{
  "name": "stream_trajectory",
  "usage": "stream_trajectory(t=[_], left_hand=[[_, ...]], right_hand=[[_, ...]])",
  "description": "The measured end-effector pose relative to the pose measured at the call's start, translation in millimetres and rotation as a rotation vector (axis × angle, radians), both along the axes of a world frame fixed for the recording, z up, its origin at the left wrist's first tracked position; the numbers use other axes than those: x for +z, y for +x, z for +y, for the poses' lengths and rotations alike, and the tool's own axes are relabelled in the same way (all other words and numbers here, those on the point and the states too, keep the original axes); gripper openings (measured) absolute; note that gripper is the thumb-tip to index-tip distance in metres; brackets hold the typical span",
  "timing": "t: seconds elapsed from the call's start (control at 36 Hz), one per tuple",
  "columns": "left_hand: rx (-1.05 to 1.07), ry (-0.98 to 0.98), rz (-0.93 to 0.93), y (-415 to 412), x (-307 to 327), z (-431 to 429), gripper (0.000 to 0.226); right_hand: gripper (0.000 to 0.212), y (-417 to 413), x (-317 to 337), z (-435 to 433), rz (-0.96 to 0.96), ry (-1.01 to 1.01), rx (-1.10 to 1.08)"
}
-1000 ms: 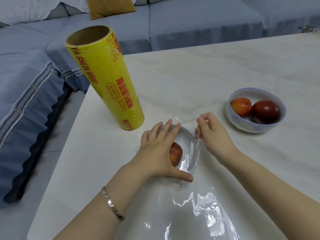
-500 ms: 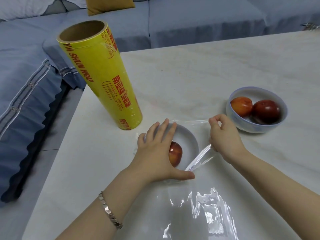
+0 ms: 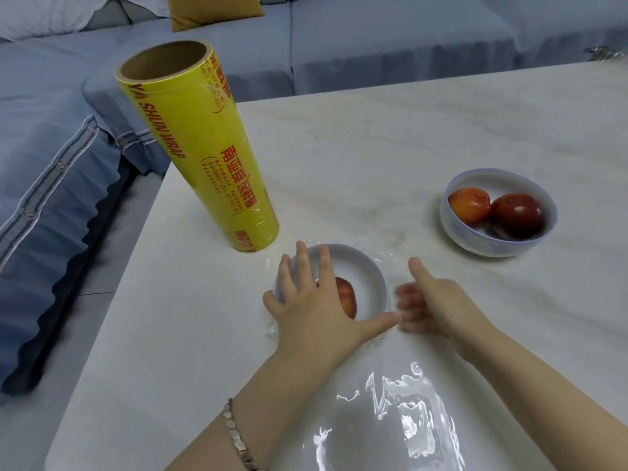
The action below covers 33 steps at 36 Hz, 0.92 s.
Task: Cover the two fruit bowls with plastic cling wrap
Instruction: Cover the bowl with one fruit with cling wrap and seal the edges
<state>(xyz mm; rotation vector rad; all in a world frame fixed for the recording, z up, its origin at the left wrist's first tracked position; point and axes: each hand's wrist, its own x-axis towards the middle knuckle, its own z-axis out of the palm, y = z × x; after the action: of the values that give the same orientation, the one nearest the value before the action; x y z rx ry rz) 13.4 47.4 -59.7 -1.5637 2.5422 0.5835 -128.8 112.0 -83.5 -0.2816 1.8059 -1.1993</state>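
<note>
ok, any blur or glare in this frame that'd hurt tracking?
Head view: right hand smeared by blur, finger pose unreadable; left hand sharp, on the near bowl. Head view: bright glare patches on the cling wrap at bottom; wide-angle distortion leans the yellow roll.

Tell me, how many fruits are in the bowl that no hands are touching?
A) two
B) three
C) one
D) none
A: the far bowl holds just two red fruits, a lighter fruit and a darker fruit side by side.
</note>
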Motion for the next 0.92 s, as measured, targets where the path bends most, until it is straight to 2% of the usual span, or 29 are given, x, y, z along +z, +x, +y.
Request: stream_trajectory(t=[0.17, 0.31, 0.42, 0.61, 0.72, 0.92], left_hand=[[-0.086, 0.081, -0.075, 18.6, 10.4, -3.1, 0.132], [-0.259, 0.008, -0.045, 28.0, 10.6, -15.9, 0.135], [-0.379, -0.020, -0.009, 23.1, 7.1, -23.8, 0.133], [-0.321, -0.051, -0.005, 18.0, 0.2, -17.9, 0.125], [-0.305, -0.057, -0.006, 17.5, -1.6, -18.2, 0.125], [-0.306, -0.061, -0.020, 19.1, -1.1, -20.1, 0.127]], right_hand=[[0.033, 12.9, 1.8, -0.8, -0.120, -0.102, 0.110], [0.023, 16.8, 2.8, -12.9, -0.071, -0.168, 0.094], [0.025, 19.0, 6.3, -17.1, 0.099, -0.210, 0.027], [0.022, 32.1, 7.6, -20.4, 0.538, -0.233, -0.052], [0.022, 34.3, 12.2, -19.5, 0.602, -0.274, -0.081], [0.019, 18.0, 7.8, -8.1, 0.598, -0.237, -0.093]])
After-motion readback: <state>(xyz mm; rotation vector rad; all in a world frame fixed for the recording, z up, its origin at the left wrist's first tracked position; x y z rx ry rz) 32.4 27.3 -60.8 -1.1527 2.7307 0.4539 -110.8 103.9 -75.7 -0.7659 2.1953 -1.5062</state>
